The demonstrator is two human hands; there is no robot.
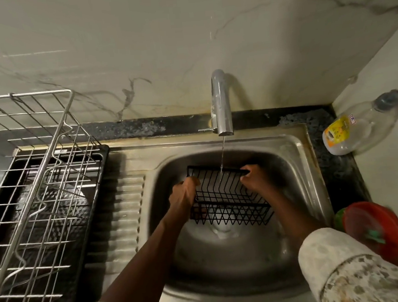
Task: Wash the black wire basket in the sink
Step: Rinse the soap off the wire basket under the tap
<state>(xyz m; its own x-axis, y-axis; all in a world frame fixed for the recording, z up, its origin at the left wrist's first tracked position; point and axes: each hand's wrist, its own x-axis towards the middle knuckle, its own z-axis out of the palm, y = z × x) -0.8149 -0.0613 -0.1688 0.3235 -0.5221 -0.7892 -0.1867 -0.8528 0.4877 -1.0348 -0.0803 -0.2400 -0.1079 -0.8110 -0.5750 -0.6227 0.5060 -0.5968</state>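
Both ends of the black wire basket (225,196) are gripped: my left hand (184,192) curls round its left side, my right hand (255,178) round the far right rim. It hangs inside the sink (296,157) under the tap (220,101), in a thin stream. I'd turn it slowly so water reaches every wire.

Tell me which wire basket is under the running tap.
The small black wire basket in the sink; the big silver rack stands on the left, away from the stream.
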